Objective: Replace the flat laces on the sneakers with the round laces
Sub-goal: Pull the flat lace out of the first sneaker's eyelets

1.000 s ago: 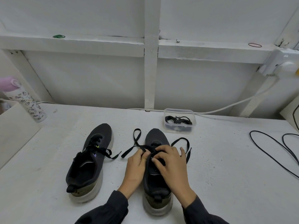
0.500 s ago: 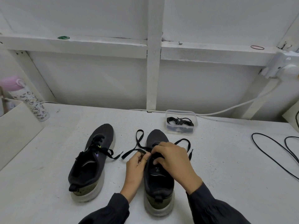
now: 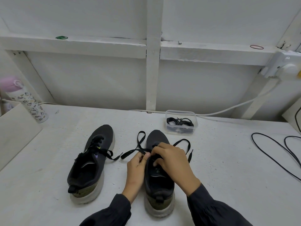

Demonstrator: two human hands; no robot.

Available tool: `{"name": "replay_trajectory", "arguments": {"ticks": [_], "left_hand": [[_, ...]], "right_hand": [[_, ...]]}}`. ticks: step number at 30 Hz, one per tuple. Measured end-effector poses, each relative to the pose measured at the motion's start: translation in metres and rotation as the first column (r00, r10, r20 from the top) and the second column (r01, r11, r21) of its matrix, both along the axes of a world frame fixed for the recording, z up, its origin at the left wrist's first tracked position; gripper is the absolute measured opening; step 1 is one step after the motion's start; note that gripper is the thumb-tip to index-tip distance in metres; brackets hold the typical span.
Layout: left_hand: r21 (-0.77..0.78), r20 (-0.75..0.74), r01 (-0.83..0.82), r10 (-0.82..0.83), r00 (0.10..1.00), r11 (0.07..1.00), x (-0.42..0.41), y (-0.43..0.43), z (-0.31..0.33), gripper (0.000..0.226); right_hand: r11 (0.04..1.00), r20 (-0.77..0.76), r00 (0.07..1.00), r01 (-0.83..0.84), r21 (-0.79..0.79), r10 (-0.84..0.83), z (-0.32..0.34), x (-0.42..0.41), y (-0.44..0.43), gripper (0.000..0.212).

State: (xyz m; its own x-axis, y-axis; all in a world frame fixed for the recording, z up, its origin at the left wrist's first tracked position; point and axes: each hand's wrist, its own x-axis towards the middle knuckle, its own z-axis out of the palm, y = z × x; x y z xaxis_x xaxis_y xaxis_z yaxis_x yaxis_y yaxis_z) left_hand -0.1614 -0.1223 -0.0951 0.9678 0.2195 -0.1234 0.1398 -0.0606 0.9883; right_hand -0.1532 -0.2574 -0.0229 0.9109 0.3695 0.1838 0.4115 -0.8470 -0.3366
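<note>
The left sneaker (image 3: pixel 91 162) and right sneaker (image 3: pixel 158 181) are black with olive heels and off-white soles, a purple mark on the left. The flat lace (image 3: pixel 131 152) and round laces (image 3: pixel 180 122) are black, the table (image 3: pixel 228 168) white, the bottle (image 3: pixel 32 106) white with cartoon print, pink cap

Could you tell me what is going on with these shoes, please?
A person is unlacing the right-hand sneaker. The left hand pinches its flat lace beside the eyelets, and the right hand curls its fingers onto the same lace over the tongue. The lace's loose ends trail on the table. The other sneaker is laced and untouched. The round laces lie in the clear container behind.
</note>
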Motion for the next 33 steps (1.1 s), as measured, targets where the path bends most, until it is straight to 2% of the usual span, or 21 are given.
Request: {"name": "replay_trajectory", "arguments": {"ticks": [9,21,28,31,33], "left_hand": [[0.148,0.036,-0.034,0.029,0.999,0.988,0.0,0.0,0.0,0.031],[0.188,0.052,-0.037,0.028,0.998,0.981,0.0,0.0,0.002,0.036],[0.054,0.045,-0.046,0.044,0.998,0.998,-0.005,0.0,0.005,0.032],[-0.021,0.051,-0.042,0.043,0.998,0.999,-0.007,0.0,0.006,0.05],[-0.016,0.063,-0.046,0.047,0.997,0.999,-0.007,0.0,0.006,0.056]], "right_hand": [[0.997,-0.044,0.998,-0.05,0.051,0.052,-0.003,0.007,-0.001,0.022],[0.992,-0.05,0.994,-0.089,0.093,0.094,-0.008,0.013,-0.001,0.022],[0.993,-0.065,0.995,-0.065,0.096,0.072,-0.002,0.01,-0.006,0.023],[0.993,-0.062,0.995,-0.073,0.097,0.08,0.0,0.007,-0.006,0.026],[0.992,-0.083,0.993,-0.078,0.099,0.086,-0.001,0.007,-0.005,0.027]]}}
